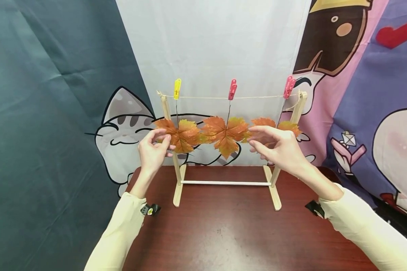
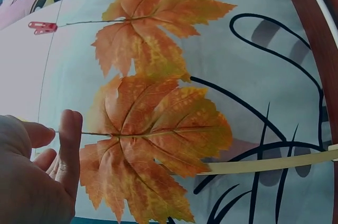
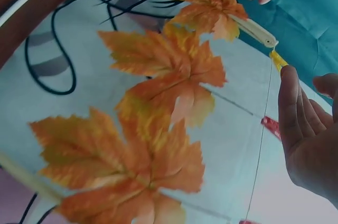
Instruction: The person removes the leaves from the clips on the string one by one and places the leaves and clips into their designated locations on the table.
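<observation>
Three orange-yellow artificial maple leaves hang in a row from a string: a left leaf (image 1: 182,137), a middle leaf (image 1: 225,131) and a right leaf (image 1: 289,127). Each wire stem is clipped by a clothespin, one yellow (image 1: 177,89), one pink in the middle (image 1: 232,89) and one pink at the right (image 1: 289,87). My left hand (image 1: 153,150) is raised at the left leaf's outer edge, fingers loosely bent and holding nothing. In front of the right leaf, partly covering it, my right hand (image 1: 279,148) hovers with thumb and fingers apart, also holding nothing.
A wooden stand (image 1: 275,194) carries the string (image 1: 203,98) between two posts, joined low down by a white rod (image 1: 225,183). It stands on a dark red-brown table (image 1: 217,229). Behind hangs a cartoon-printed curtain (image 1: 217,41).
</observation>
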A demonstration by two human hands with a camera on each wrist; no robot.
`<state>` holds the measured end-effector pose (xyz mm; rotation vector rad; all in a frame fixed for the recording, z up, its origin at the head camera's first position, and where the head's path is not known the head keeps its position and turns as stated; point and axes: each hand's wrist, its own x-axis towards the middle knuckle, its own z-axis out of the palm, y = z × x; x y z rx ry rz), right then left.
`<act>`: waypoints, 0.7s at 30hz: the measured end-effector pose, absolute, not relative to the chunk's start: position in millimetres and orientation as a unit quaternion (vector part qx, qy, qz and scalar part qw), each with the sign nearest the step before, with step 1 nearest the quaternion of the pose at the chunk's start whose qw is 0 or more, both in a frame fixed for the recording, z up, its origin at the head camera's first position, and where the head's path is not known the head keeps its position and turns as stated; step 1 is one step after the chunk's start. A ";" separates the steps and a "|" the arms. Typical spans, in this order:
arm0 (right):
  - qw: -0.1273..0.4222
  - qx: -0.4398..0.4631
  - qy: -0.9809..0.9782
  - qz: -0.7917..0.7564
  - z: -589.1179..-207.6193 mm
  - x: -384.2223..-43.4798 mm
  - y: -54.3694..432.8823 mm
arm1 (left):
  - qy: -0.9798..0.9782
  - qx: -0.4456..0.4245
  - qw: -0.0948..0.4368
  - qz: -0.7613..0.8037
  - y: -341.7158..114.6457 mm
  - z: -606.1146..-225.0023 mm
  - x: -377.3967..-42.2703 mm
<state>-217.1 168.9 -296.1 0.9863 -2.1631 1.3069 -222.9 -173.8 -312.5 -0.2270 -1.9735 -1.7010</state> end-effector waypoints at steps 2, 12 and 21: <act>0.205 0.356 -0.775 0.481 -291.8 -222.3 160.4 | -0.727 -0.081 0.258 -0.631 -173.6 -311.4 -227.2; 0.165 0.354 -0.769 0.506 -262.5 -248.3 118.6 | -0.714 -0.084 0.273 -0.639 -177.5 -324.9 -267.2; 0.133 0.336 -0.779 0.513 -238.8 -269.2 87.2 | -0.715 -0.089 0.302 -0.624 -167.8 -318.2 -280.2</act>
